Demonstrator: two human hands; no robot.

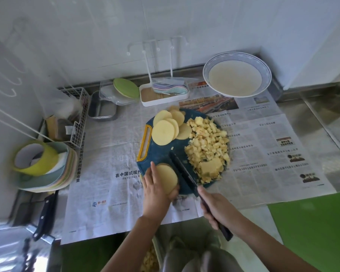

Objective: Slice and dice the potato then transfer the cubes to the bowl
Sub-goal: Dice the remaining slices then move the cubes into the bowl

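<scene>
A dark blue cutting board (161,154) lies on newspaper. Several round potato slices (165,130) are fanned out at its far left, and a heap of potato cubes (208,146) covers its right side. My left hand (155,189) holds a small stack of potato slices (168,178) at the board's near edge, fingers curled round it. My right hand (218,209) grips the handle of a dark knife (183,171), whose blade rests on the board just right of the stack. A white bowl (237,73) with a blue rim stands empty at the back right.
A white tray (163,95) with a rack stands behind the board, next to a green lid (126,88). A stack of plates with a tape roll (35,158) sits at left, a second knife (45,214) lies near it. A wire basket (75,118) stands further back.
</scene>
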